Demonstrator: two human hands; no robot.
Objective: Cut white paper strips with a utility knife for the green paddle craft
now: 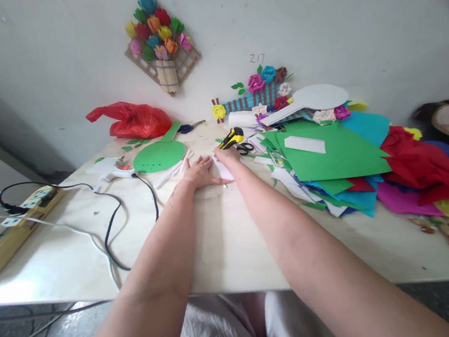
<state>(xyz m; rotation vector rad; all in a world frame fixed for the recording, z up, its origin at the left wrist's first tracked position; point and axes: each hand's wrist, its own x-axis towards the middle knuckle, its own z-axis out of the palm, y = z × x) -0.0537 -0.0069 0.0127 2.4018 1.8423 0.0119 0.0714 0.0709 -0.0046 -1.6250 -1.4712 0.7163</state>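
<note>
On the table ahead, my left hand (200,173) lies flat with its fingers spread, pressing beside and partly over a small white piece of card (221,170). My right hand (228,157) is closed around a yellow and black utility knife (231,138), whose handle tilts up to the right. The blade end is hidden by the hand, at the card. Left of my left hand lie thin white strips (169,174) and a round green paddle shape (160,156) with a handle. Black-handled scissors (245,148) rest just past my right hand.
A white glue gun (116,172) with a black cord and a yellow power strip (19,225) occupy the left. Behind are a red plastic bag (136,121) and dark-handled scissors (191,127). Green sheets (334,152), coloured paper and a white paddle shape (319,97) pile up at right.
</note>
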